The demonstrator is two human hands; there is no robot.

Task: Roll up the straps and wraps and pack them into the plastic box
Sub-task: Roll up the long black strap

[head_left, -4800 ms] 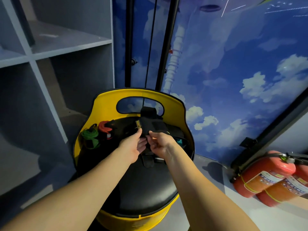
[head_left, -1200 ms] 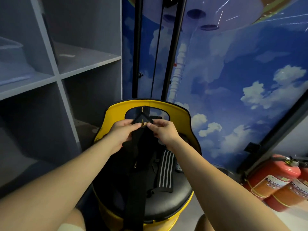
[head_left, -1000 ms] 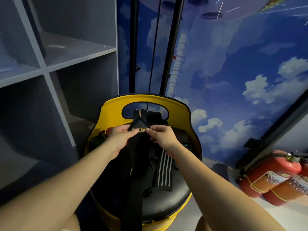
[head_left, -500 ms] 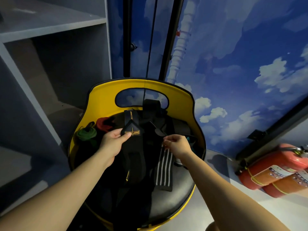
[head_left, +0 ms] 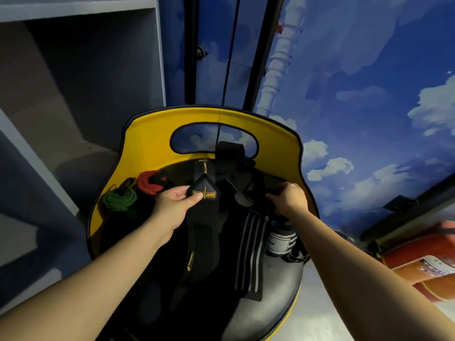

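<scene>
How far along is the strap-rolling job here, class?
Done: a green roll and a red roll lie on the yellow chair. In hand: the left hand pinches a black labelled strap. Left: the striped wrap lies unrolled; no plastic box shows.

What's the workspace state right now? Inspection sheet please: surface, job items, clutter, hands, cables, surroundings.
Surface: round black seat of a yellow-backed stool, mostly covered with dark straps.
Job's things: black logo wrap lying unrolled down the seat; grey-striped wrap flat beside it; green roll and red roll already rolled at the seat's left edge; white-banded roll at the right edge. Plastic box: nothing seen.
Clutter: nothing seen.
Hands: left hand pinches the logo wrap's end; right hand grips a dark strap.
Cables: nothing seen.
Surroundings: grey shelving left, sky-mural wall behind, red fire extinguishers right.
</scene>
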